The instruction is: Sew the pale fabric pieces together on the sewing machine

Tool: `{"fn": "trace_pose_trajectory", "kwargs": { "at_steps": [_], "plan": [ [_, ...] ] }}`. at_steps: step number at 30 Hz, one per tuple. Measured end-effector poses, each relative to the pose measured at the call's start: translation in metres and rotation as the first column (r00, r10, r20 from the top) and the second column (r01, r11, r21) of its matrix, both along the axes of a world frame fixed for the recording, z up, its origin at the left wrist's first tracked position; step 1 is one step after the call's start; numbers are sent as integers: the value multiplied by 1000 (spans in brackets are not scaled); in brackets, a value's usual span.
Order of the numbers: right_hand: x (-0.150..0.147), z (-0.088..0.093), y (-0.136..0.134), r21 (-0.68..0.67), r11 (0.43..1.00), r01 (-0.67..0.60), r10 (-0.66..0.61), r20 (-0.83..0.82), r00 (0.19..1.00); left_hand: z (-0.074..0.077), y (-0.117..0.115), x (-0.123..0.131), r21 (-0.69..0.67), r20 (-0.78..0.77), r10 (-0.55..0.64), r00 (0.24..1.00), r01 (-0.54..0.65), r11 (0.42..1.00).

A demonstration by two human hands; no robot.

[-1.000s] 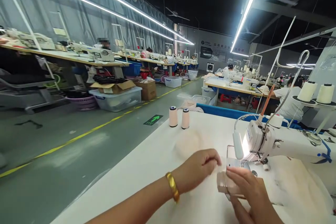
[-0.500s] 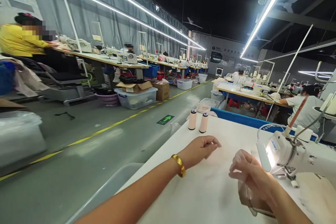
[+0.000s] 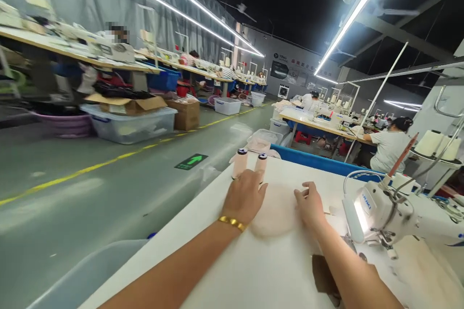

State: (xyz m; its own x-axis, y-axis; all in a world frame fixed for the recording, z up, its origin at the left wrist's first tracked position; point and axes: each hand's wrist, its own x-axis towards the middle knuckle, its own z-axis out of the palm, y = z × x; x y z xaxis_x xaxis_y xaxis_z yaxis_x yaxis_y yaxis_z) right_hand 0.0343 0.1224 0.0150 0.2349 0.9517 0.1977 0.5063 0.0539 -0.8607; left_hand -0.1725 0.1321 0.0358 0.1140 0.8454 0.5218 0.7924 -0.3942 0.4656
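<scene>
A pale pink fabric piece (image 3: 277,219), blurred and rounded, lies on the white sewing table (image 3: 232,270). My left hand (image 3: 244,198), with a gold bangle at the wrist, is palm down at the fabric's left edge, thumb spread; its other fingers are partly hidden. Just beyond it stand two pale pink thread spools (image 3: 240,160) with dark caps, their lower parts covered by the hand. On the fabric's right side is my right hand (image 3: 311,205), fingers loosely bent and apart. A white sewing machine (image 3: 377,207) with its lamp lit stands right of that hand.
A brown object (image 3: 322,273) lies beneath my right forearm. Pale fabric (image 3: 427,265) rests by the machine. Blue edging (image 3: 319,161) runs behind the table, and a plastic bin (image 3: 94,275) stands at its left. A seated co-worker (image 3: 389,147) is at the right.
The view has swung right. My left hand has moved toward the spools and turned palm down. My right hand has moved forward, away from the machine's lamp. The pink fabric shows more clearly between them.
</scene>
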Motion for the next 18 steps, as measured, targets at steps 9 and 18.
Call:
{"fn": "trace_pose_trajectory", "kwargs": {
  "at_steps": [9, 18],
  "plan": [
    [65, -30, -119, 209, 888, -409, 194, 637, 746, -6, -19, 10, 676, -106, -93, 990, 140, 724],
    [151, -39, -177, 264, 793, -550, 169, 771, 614, -3, -55, 72, 200, -333, -524, 784, 602, 773]
  ]
}}
